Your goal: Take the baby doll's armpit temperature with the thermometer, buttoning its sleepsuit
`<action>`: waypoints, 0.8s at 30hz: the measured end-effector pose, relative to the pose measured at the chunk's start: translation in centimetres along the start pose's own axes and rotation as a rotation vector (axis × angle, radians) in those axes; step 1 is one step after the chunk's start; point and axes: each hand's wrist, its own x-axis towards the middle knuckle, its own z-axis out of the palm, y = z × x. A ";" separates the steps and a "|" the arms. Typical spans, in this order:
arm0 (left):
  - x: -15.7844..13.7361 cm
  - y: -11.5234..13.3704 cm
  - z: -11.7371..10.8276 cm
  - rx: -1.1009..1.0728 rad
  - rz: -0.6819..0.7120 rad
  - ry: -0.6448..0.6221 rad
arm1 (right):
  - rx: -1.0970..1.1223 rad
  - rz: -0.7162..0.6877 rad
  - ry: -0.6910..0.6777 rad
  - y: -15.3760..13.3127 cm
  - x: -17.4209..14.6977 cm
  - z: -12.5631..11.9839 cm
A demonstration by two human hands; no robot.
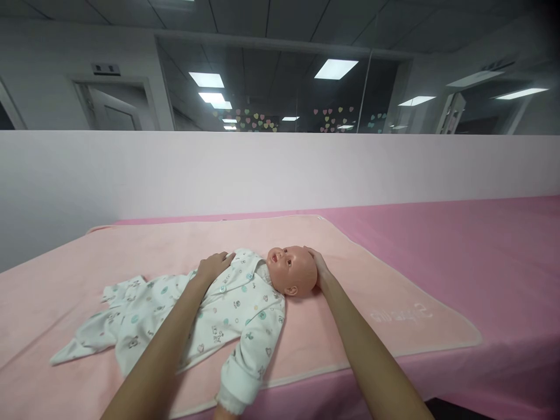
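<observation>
A baby doll [294, 269] lies on its back on a peach blanket [350, 332], head to the right and legs to the left. It wears a white sleepsuit [236, 306] with small animal and dot prints and teal buttons. My left hand [214, 266] rests on the far side of the doll's torso, fingers laid over the cloth. Cupped around the crown of its head is my right hand [321, 268], its fingers partly hidden behind the head. One sleeved doll arm reaches toward the near edge, and my left forearm covers part of the sleepsuit.
Under the blanket, a pink cover [503, 262] spreads across the table to the right. A low white partition [280, 169] runs along the back. Beyond it stand a glass window [280, 87] with heart stickers and a door [114, 108].
</observation>
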 end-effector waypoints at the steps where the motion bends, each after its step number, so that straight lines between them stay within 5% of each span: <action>1: 0.0 0.0 0.1 0.000 -0.001 0.002 | 0.010 0.009 0.005 -0.1 0.0 0.0; 11: -0.2 -0.1 0.2 -0.016 0.007 0.024 | -0.015 0.224 -0.022 -0.3 -0.8 0.6; 24: -0.1 -0.4 0.6 -0.051 0.005 0.038 | -0.090 0.171 0.054 -0.3 -1.2 0.5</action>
